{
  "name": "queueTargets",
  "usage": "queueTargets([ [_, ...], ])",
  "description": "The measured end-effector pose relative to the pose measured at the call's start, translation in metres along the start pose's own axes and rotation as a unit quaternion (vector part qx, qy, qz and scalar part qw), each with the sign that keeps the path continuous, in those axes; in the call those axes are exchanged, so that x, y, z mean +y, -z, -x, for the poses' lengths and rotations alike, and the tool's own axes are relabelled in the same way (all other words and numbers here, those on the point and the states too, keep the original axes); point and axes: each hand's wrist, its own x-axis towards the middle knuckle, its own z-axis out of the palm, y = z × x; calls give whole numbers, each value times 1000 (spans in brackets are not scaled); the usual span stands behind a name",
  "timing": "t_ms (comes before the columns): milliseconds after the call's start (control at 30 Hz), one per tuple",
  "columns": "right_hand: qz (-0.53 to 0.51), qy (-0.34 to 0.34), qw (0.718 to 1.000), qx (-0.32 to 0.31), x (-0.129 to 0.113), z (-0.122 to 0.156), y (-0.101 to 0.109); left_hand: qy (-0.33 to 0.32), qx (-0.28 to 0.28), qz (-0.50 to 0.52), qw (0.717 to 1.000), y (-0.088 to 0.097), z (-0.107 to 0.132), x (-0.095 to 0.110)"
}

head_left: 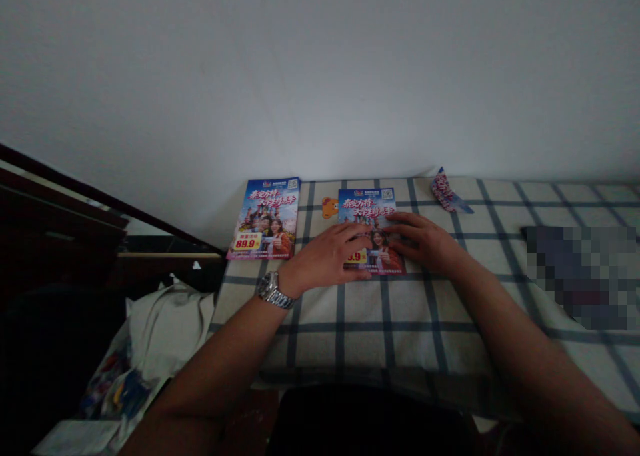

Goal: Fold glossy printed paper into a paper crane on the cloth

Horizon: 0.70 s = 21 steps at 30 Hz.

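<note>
Nearest, the left hand point(327, 256), a steel wristwatch point(273, 291) on its wrist, and the right hand point(425, 243) lie open and flat on a glossy printed leaflet point(367, 206), slightly apart, with no grip on it. It rests on a checked cloth point(425, 323) over the counter, and any sideways drag could crease the leaflet or rumple the cloth. Farther left, a second leaflet point(265, 219) sits near the cloth's edge, where a nudge could knock it off; a twisted printed strip point(447, 193) lies by the wall.
</note>
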Motion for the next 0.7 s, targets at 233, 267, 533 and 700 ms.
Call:
queueTargets([
  [233, -2, -1, 1000, -5, 1, 0, -1, -1, -13, -1, 1000, -3, 3, -3],
  [267, -2, -1, 1000, -5, 1, 0, -1, -2, -13, -2, 1000, -4, 3, -3],
  [533, -13, 0, 1000, -8, 0, 1, 0, -4, -6, -3, 1000, -6, 1, -3],
  [700, -34, -8, 999, -12, -3, 1, 3, -9, -2, -2, 1000, -5, 2, -4],
])
